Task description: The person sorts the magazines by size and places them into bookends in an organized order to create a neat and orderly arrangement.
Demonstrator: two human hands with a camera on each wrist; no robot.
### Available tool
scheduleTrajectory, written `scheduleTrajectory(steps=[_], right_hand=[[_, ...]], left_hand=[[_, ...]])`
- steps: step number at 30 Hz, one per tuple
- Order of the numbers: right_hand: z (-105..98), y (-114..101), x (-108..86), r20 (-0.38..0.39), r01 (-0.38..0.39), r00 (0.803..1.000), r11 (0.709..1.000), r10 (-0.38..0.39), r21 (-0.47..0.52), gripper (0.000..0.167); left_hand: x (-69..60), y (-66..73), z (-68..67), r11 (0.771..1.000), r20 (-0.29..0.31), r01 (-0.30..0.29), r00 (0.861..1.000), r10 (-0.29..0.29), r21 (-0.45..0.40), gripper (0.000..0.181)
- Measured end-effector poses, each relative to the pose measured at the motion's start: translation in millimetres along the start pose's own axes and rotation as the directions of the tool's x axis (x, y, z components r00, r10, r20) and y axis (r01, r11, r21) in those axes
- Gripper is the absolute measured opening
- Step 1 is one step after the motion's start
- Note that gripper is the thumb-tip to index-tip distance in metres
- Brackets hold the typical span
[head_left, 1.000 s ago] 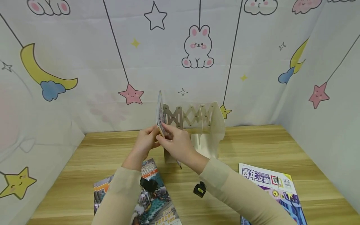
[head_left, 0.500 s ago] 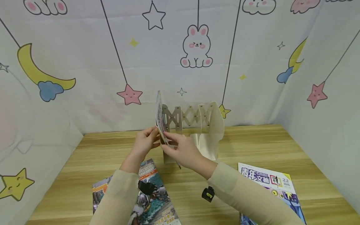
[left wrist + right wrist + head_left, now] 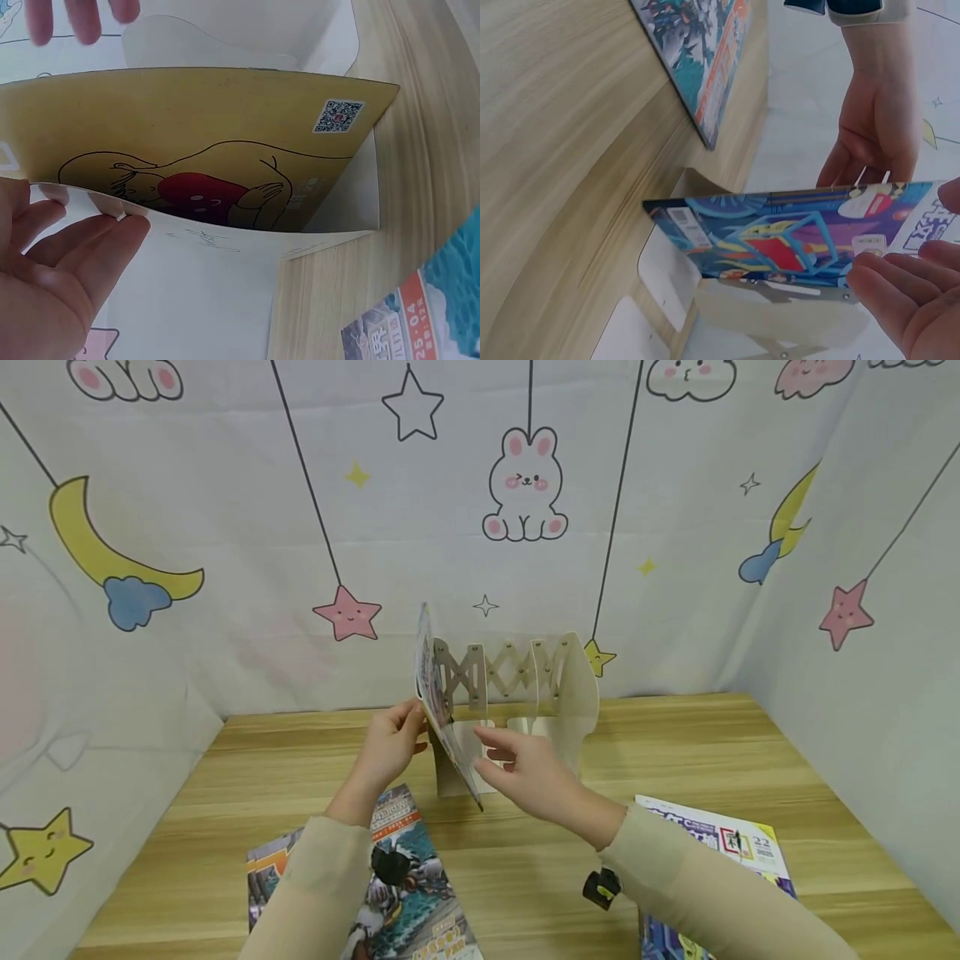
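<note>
- Your left hand (image 3: 390,743) looks to be pinching the edge of the left end panel (image 3: 202,274), with fingertips curled at its rim; whether any finger also touches the magazine you cannot tell from here.
- Your right hand (image 3: 536,768) has let go: it holds nothing, fingers loosely extended, just to the right of the magazine and apart from it in the head view.
- The magazine (image 3: 780,240) is in the left section of the folding book rack (image 3: 576,702), between the left end panel and the next divider. It stands on edge, tilted and skewed, its near end jutting out toward you and angling right.
- You have a gap between the magazine's yellow back and the left end panel, widening toward the near side.
- As for progress, you seem to have this one mostly placed; squaring it against the panel would be what is left for it. Whether its lower edge sits fully on the rack's base is hard to tell.
- Judging by what lies out, you have more to stand up: the teal-covered magazine (image 3: 420,877) at near left and the purple-and-white magazine (image 3: 763,845) at near right lie flat on the table (image 3: 525,868), each partly hidden by your sleeves.
</note>
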State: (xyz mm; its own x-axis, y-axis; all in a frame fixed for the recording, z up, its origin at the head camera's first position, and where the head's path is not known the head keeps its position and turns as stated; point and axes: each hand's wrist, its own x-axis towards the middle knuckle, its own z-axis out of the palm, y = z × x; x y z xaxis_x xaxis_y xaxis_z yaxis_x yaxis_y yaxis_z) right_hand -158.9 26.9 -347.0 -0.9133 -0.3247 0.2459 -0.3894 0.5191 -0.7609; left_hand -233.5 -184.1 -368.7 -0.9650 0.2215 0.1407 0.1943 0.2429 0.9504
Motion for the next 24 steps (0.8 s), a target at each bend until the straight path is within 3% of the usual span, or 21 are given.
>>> scheduleTrajectory(steps=[12, 24], right_hand=[[-19.3, 18.1, -14.7, 0.024, -0.036, 0.999, 0.997, 0.038, -0.075, 0.043], [-27.1, 25.5, -24.0, 0.037, -0.07, 0.997, 0.993, 0.074, -0.1, 0.042]], left_hand=[[-3.2, 2.1, -0.8, 0.999, 0.024, 0.0, 1.0, -0.001, 0.048, 0.044], [-4.2, 1.0, 0.8, 0.999, 0.006, 0.004, 1.0, -0.004, 0.045, 0.043]])
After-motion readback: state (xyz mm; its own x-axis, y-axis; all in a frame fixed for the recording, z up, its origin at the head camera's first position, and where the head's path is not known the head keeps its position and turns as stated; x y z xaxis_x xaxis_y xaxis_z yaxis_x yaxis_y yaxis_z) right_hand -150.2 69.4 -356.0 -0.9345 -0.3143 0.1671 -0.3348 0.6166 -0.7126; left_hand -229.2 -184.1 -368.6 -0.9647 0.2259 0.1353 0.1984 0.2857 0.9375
